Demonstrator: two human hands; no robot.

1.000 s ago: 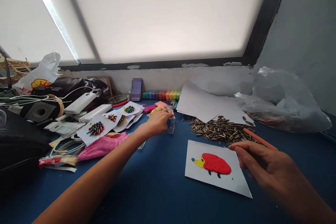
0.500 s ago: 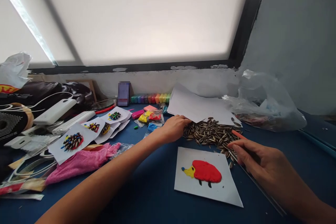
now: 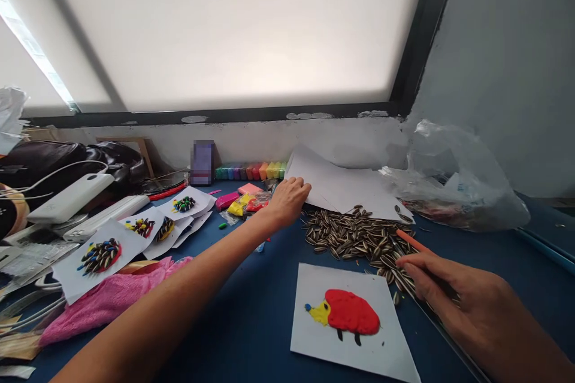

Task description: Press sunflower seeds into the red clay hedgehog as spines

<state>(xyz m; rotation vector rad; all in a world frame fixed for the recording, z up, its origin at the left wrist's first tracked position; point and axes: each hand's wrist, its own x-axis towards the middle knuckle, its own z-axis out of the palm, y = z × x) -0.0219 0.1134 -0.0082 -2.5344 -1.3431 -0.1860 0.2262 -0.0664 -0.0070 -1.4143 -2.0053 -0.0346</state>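
Observation:
My left hand (image 3: 291, 196) reaches forward over the left edge of the white paper sheets (image 3: 336, 182), beside small packets of coloured clay (image 3: 240, 202). Its fingers bend down and away, and their tips are hidden. My right hand (image 3: 458, 296) is closed around a thin orange stick-shaped tool (image 3: 412, 240), held above the right side of a pile of striped sunflower seeds (image 3: 354, 233). A long, thin metallic strip (image 3: 449, 335) runs beneath that hand. In front lies a white card (image 3: 309, 344) bearing a red clay hedgehog (image 3: 353, 311) with a yellow snout, blue nose and dark legs.
On the left, cards with seed-covered hedgehogs (image 3: 101, 256) overlap a pink cloth (image 3: 103, 302) and white power strips (image 3: 108, 215). A row of coloured clay (image 3: 251, 170) lines the wall. A clear plastic bag (image 3: 462, 185) stands at the back right.
My left hand has lifted off the seed pile's left edge and moved up and left toward the clay packets. My right hand still holds the orange tool. The view has shifted slightly.

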